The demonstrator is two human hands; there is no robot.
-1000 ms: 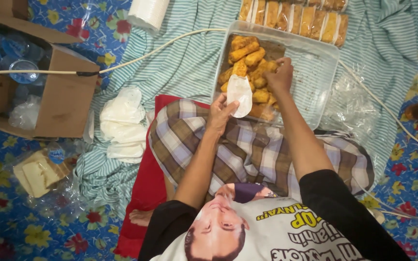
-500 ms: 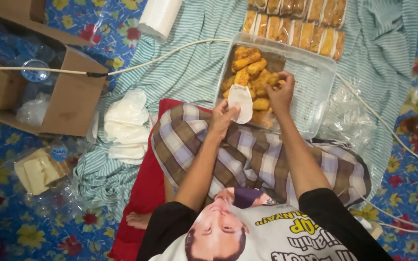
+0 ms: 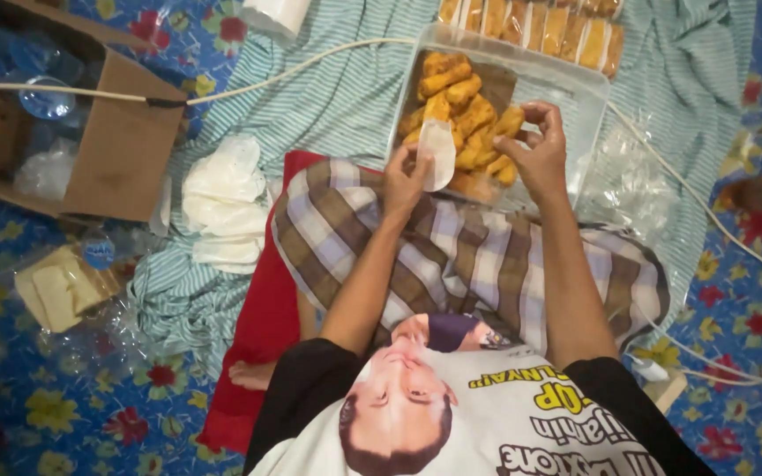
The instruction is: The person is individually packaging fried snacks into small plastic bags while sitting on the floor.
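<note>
Upper centre: left hand [image 3: 406, 181] pinching a white paper sleeve [image 3: 438, 154]; right hand [image 3: 540, 150] pinching a golden fried roll [image 3: 506, 123] above the clear tray [image 3: 575, 88]

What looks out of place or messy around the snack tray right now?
Nothing spilled. Fried snacks sit inside the clear tray. Only a white cord trails across the striped cloth, passing the tray's corner.

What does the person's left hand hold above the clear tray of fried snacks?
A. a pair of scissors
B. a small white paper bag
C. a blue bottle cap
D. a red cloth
B: the left hand pinches a small white paper bag over the clear tray, while the right hand picks at the fried snacks.
</note>
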